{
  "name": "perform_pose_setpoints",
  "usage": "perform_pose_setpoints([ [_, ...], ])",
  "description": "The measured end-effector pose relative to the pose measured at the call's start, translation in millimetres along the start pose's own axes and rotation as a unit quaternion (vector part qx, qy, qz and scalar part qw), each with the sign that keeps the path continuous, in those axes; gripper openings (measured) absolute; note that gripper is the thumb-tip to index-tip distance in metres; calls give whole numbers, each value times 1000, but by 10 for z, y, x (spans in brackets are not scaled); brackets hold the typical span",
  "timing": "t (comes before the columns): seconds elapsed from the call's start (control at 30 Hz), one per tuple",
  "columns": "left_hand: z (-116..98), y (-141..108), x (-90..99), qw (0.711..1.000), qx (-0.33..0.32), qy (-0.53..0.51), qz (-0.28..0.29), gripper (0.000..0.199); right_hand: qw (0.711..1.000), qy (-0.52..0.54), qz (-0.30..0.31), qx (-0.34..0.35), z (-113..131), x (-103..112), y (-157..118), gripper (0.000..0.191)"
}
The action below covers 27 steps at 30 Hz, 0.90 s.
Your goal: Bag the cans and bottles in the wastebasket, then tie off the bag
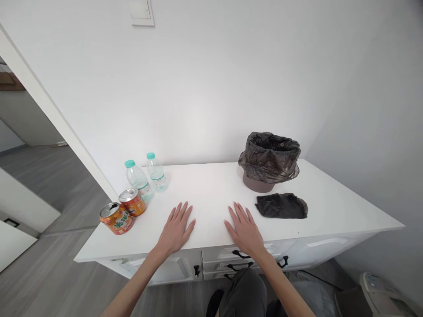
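My left hand (176, 229) lies flat on the white countertop (205, 189), fingers spread and holding nothing. To its left stand two orange drink cans (118, 219) (132, 202), the nearer one with its top opened. Behind them are two clear plastic bottles (138, 178) (156, 172) with teal caps. My right hand (243, 229) also rests flat near the front edge, fingers apart and empty. A folded black plastic bag (281, 206) lies just to its right. Behind that bag is a brown bin (258, 185) lined with a dark plastic bag (271, 160).
White cabinet doors and drawers with black handles (241, 254) are under the countertop. A plain wall rises behind it, with a switch (142, 12) at upper left. A pale appliance (383, 293) stands on the floor at lower right. My knee (244, 293) is below the front edge.
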<state>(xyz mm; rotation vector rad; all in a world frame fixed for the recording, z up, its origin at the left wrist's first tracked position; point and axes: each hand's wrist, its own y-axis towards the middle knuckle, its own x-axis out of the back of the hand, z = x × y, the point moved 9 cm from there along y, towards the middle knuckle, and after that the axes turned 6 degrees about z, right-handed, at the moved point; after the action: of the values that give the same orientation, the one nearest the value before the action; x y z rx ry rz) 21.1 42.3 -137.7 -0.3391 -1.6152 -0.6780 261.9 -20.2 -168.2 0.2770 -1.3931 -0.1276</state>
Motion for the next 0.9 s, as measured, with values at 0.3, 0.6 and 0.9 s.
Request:
perform_pose_setpoints([
  [0.3, 24, -19, 24, 1000, -1, -7, -17, 59, 1000, 11, -19, -1, 34, 73, -17, 66],
  [0.6, 48, -32, 9, 1000, -4, -3, -27, 58, 999, 10, -44, 0, 68, 120, -18, 64],
  [0.9, 52, -38, -10, 1000, -5, 3, -25, 59, 999, -3, -48, 4, 71, 120, -18, 63],
])
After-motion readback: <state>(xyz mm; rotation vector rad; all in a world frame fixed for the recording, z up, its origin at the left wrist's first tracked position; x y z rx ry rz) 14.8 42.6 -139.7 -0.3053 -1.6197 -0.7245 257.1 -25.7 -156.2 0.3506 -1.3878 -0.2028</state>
